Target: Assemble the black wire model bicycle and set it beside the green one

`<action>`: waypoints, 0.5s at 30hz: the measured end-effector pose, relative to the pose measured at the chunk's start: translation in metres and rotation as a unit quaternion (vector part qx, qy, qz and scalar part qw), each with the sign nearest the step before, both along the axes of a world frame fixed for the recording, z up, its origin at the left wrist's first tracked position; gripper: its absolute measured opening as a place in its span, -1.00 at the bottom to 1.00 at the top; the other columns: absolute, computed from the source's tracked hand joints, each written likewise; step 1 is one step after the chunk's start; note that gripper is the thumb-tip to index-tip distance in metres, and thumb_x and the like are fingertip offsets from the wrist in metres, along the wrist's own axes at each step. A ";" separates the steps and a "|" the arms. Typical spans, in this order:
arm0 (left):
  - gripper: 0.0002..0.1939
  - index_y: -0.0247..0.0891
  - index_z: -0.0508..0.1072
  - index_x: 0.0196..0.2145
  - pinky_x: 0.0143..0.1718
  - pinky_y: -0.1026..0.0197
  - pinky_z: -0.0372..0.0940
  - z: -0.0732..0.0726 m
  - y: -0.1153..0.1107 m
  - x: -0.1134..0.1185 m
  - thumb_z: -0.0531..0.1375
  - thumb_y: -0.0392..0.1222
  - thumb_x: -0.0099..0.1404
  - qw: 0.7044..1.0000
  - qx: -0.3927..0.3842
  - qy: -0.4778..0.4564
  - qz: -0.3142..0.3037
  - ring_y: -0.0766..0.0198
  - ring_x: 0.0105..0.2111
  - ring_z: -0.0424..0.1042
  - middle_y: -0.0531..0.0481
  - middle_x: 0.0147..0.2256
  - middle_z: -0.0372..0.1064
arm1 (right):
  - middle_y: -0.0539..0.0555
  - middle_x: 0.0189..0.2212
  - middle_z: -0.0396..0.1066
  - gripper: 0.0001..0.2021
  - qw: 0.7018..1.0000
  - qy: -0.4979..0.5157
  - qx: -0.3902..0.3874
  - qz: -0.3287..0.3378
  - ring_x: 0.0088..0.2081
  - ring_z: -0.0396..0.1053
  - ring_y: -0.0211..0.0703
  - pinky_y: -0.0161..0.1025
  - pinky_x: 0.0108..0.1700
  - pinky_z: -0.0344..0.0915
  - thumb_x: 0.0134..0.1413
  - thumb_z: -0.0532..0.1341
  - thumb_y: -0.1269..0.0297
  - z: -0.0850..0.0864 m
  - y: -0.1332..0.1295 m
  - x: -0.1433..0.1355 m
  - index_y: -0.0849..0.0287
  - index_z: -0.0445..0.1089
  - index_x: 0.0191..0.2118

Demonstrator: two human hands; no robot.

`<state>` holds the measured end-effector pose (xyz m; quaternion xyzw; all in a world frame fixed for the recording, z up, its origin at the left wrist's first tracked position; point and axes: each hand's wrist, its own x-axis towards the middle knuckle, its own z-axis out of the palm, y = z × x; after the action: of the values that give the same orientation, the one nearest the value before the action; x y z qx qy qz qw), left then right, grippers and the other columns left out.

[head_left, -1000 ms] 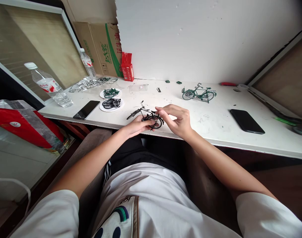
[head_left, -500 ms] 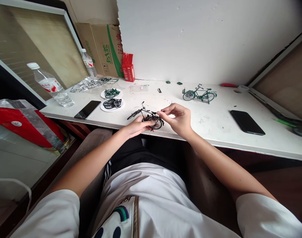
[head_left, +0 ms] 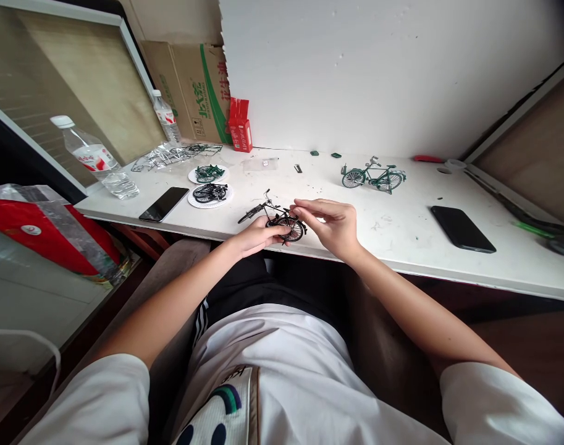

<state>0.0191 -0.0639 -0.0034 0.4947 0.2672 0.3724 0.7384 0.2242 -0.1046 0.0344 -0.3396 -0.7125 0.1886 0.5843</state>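
A black model bicycle [head_left: 255,209] is held above the table's front edge, its front wheel pointing left and its handlebar up. My left hand [head_left: 256,238] grips it at the rear wheel, thumb across the spokes and fingers underneath. At the saddle, the thumb and fingertips of my right hand [head_left: 332,224] close on the bicycle from the right. Those fingertips partly cover the saddle, so any small part between them is hidden. A finished-looking green model bicycle [head_left: 373,175] stands upright farther back on the right.
On the white table [head_left: 388,235], a plate [head_left: 192,201] holds black bicycle parts, and another plate [head_left: 224,169] holds green ones. Phones [head_left: 164,204] [head_left: 463,229] lie on both sides. Left stand water bottles [head_left: 99,159], with part frames behind; a red box [head_left: 239,127] is at the back.
My right hand's fingers have stretched forward and shifted slightly left over the saddle. My left hand and the black bicycle stay almost still.
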 end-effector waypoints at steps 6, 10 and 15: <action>-0.60 -0.34 0.62 -0.08 -0.15 0.08 0.48 -0.001 0.001 -0.001 0.57 -0.23 0.15 1.000 0.001 0.001 -0.008 0.05 -0.10 0.59 -0.19 -0.13 0.61 | 0.13 -0.28 0.71 -0.60 0.998 0.049 -0.032 -0.025 -0.28 0.69 -0.02 -0.15 -0.18 0.71 0.06 0.58 -0.13 -0.006 0.005 0.000 0.14 0.68 -0.26; -0.60 -0.34 0.61 -0.08 -0.13 0.07 0.48 -0.001 0.001 -0.001 0.56 -0.24 0.15 1.000 0.002 0.001 -0.008 0.06 -0.11 0.59 -0.16 -0.14 0.60 | 0.09 -0.35 0.68 -0.62 0.998 0.050 -0.014 -0.027 -0.34 0.65 -0.09 -0.17 -0.19 0.68 0.08 0.58 -0.09 -0.005 0.003 -0.003 0.13 0.66 -0.24; -0.61 -0.34 0.61 -0.11 -0.13 0.07 0.49 -0.002 0.003 0.000 0.57 -0.20 0.15 1.000 0.008 0.000 -0.008 0.06 -0.10 0.59 -0.14 -0.17 0.59 | 0.12 -0.24 0.71 -0.76 0.998 -0.020 0.056 -0.020 -0.26 0.66 -0.05 -0.10 -0.12 0.68 0.23 0.52 0.02 0.000 0.000 -0.003 0.03 0.74 -0.11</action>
<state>0.0194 -0.0613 -0.0056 0.5026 0.2605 0.3682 0.7375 0.2214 -0.1048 0.0344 -0.3244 -0.7262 0.1296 0.5921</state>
